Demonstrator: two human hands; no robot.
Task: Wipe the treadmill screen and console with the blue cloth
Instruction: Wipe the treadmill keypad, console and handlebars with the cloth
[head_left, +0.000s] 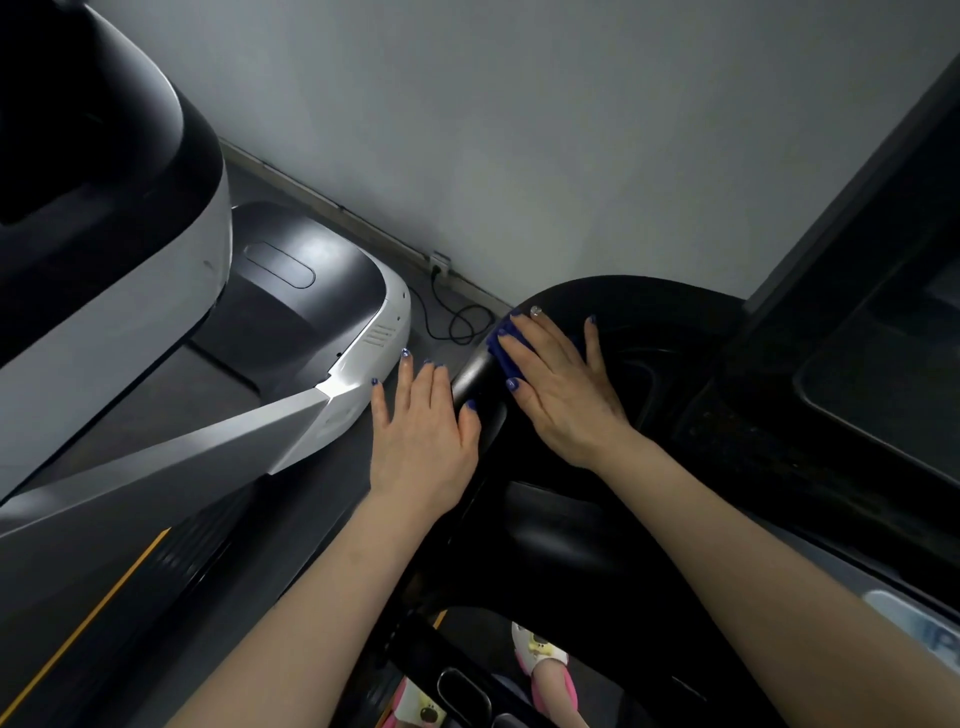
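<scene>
The black treadmill console (649, 332) curves across the middle right, with its dark screen (883, 374) tilted at the far right. My right hand (561, 384) lies flat with straight fingers on the blue cloth (506, 353), pressing it onto the console's left rim. Only a small part of the cloth shows, under the fingers. My left hand (423, 431) rests flat and open beside it on the console's outer left edge, its thumb on the black handle bar (472, 376).
A neighbouring white and black treadmill (337, 395) fills the left side, its console (104, 182) at the upper left. A grey wall (571, 130) stands behind, with a socket and black cable (457, 322) on the floor. Slippered feet (540, 660) show below.
</scene>
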